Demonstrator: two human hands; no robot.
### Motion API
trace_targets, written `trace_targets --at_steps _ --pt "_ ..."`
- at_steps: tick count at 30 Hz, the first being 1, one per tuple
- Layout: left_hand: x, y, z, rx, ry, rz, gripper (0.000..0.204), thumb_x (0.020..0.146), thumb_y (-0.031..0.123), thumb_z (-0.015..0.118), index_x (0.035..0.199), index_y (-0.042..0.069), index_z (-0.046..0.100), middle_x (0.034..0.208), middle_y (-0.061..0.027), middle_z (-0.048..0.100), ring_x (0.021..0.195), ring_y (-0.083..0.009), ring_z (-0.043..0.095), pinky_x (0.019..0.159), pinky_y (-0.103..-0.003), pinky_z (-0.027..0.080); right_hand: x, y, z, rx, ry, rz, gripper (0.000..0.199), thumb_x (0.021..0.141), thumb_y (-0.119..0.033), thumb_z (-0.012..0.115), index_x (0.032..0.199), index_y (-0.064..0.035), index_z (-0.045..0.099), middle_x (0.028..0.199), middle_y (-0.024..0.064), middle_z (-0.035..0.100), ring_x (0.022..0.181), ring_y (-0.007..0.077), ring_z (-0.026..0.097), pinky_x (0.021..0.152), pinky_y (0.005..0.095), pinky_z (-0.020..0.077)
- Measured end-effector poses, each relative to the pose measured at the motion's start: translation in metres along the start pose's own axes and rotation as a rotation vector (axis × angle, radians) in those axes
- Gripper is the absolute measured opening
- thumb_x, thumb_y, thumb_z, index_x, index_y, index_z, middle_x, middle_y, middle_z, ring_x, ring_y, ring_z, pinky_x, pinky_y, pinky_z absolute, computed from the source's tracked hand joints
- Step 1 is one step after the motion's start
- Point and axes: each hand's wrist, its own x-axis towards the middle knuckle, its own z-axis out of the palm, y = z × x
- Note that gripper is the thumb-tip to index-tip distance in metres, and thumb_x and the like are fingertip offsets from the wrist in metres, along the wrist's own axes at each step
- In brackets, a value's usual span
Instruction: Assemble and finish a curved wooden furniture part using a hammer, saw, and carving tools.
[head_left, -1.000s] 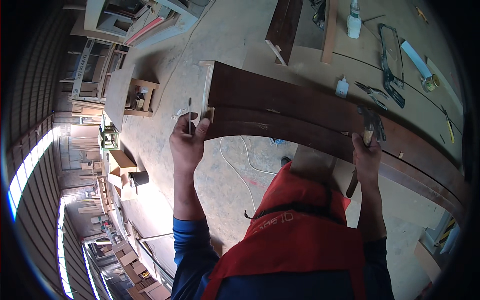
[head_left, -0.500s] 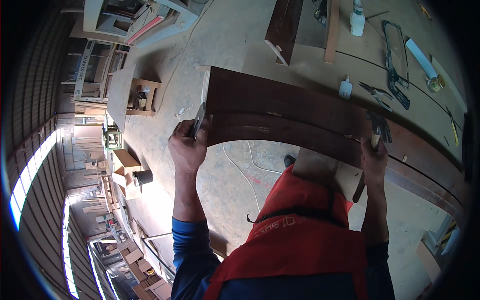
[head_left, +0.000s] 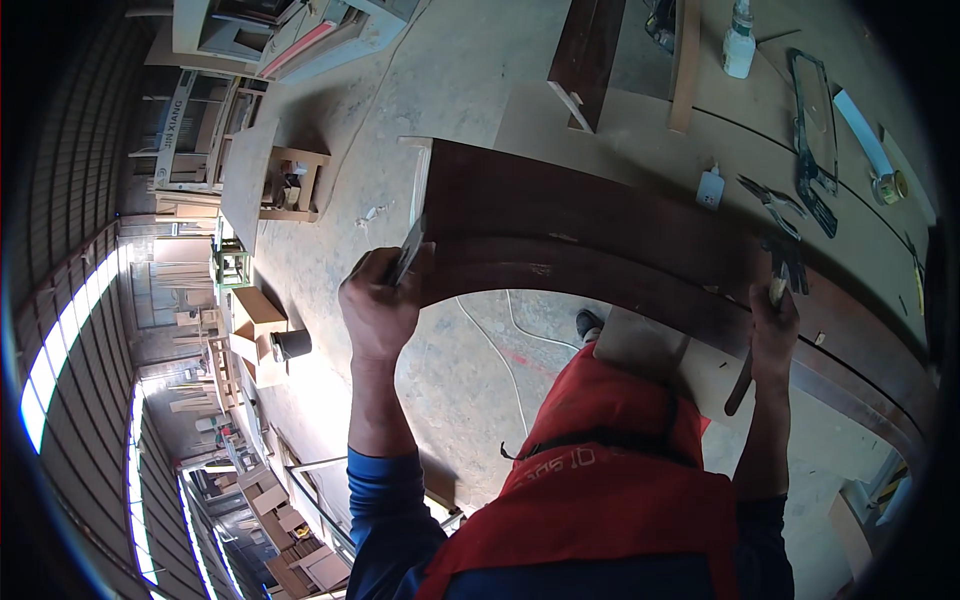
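A long, dark brown, curved wooden piece (head_left: 520, 205) lies across in front of me, with a pale cut end at its left. At that end my left hand (head_left: 380, 312) is closed around a thin, flat grey metal blade (head_left: 409, 252), held upright by the wood's edge. Whether the blade touches the wood I cannot tell. My right hand (head_left: 774, 335) grips a claw hammer (head_left: 788, 270) by its handle, close under the dark head. The hammer head is over the wooden piece's right part, and the handle's end shows below my hand.
Beyond the wood, the work surface (head_left: 540, 125) bears a small white glue bottle (head_left: 710, 187), a larger bottle (head_left: 739, 45), pliers (head_left: 775, 205), a hacksaw (head_left: 815, 190), a tape roll (head_left: 889, 187) and another dark board (head_left: 588, 60). A black bucket (head_left: 291, 345) stands on the floor at left.
The whole view has shifted a little, so the wood and tools appear slightly farther right. Both hands keep their holds, with little movement relative to the wood.
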Motion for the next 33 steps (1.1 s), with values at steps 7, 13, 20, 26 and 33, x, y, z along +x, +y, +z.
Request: trace_targets --at_steps 7,13,20,26,33 --pt "0.0 0.003 0.001 -0.336 -0.085 -0.275 0.017 0.095 0.015 0.076 0.09 -0.001 0.074 0.069 -0.0006 0.068 0.062 -0.005 0.058 0.056 -0.025 0.045 0.035 0.024 -0.034 -0.302 0.182 -0.314 0.018 0.101 -0.022 0.069 0.097 -0.0065 0.062 0.066 0.0003 0.052 0.055 0.0069 0.048 0.048 0.0276 0.0381" --pt "-0.009 -0.014 -0.005 -0.46 -0.09 -0.253 0.019 0.098 0.017 0.074 0.089 0.0 0.073 0.07 0.0003 0.066 0.063 -0.0046 0.056 0.056 -0.022 0.042 0.068 -0.001 -0.075 -0.624 0.172 -0.351 0.026 0.1 -0.027 0.069 0.105 -0.0022 0.064 0.079 0.0147 0.062 0.073 0.0217 0.062 0.066 0.0388 0.0501" --pt "-0.029 -0.019 -0.019 -0.744 0.03 -0.524 0.025 0.101 0.025 0.072 0.108 0.002 0.07 0.072 0.0003 0.063 0.06 -0.0066 0.055 0.054 -0.022 0.04 0.114 -0.012 -0.131 -0.991 0.303 -0.165 0.033 0.102 -0.036 0.063 0.115 -0.0057 0.067 0.097 0.0237 0.071 0.097 0.0377 0.072 0.082 0.0454 0.0547" --pt "-0.079 -0.055 -0.036 -0.899 0.128 -0.376 0.03 0.11 0.025 0.056 0.127 0.001 0.062 0.071 0.0052 0.052 0.06 -0.0013 0.042 0.052 -0.019 0.029 0.158 -0.002 -0.184 -1.182 0.416 0.004 0.038 0.099 -0.041 0.06 0.116 -0.0073 0.064 0.109 0.0272 0.071 0.106 0.0498 0.067 0.084 0.0584 0.0563" --pt "-0.095 0.0 -0.017 -0.837 0.067 -0.28 0.029 0.108 0.02 0.059 0.127 -0.002 0.064 0.089 0.002 0.061 0.079 -0.0101 0.055 0.068 -0.023 0.043 0.194 -0.028 -0.22 -1.198 0.496 0.209 0.037 0.098 -0.034 0.058 0.124 -0.0063 0.062 0.124 0.0241 0.07 0.119 0.0422 0.066 0.1 0.0528 0.0535"
